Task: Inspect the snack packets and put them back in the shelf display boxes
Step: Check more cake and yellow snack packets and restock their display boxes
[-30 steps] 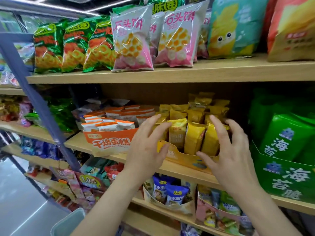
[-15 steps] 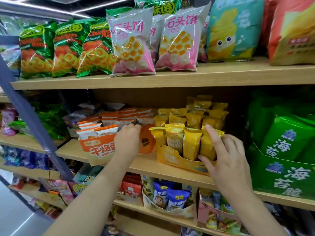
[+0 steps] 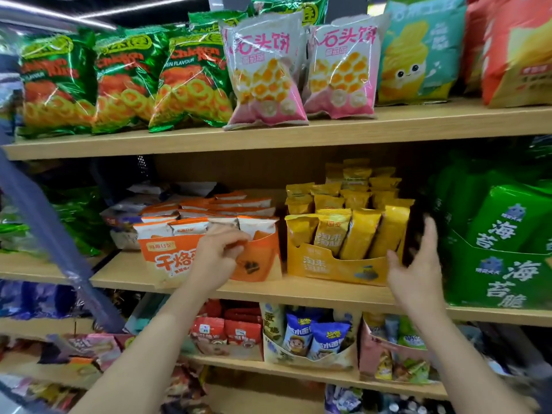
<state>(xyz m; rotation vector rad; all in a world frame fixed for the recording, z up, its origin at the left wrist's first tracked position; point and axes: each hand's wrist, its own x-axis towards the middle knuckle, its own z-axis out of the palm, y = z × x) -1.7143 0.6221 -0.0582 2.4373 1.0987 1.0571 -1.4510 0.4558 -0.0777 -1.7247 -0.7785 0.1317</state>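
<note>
Standing side by side on the middle shelf (image 3: 298, 289) are two display boxes. The orange display box (image 3: 260, 264) holds rows of white-and-orange packets (image 3: 188, 227), and the yellow display box (image 3: 325, 264) holds upright yellow packets (image 3: 360, 231). The left hand (image 3: 216, 255) has its fingers curled over the orange box's front lip. The right hand (image 3: 418, 264), fingers apart and straight, lies against the yellow box's right side, thumb at its front corner.
</note>
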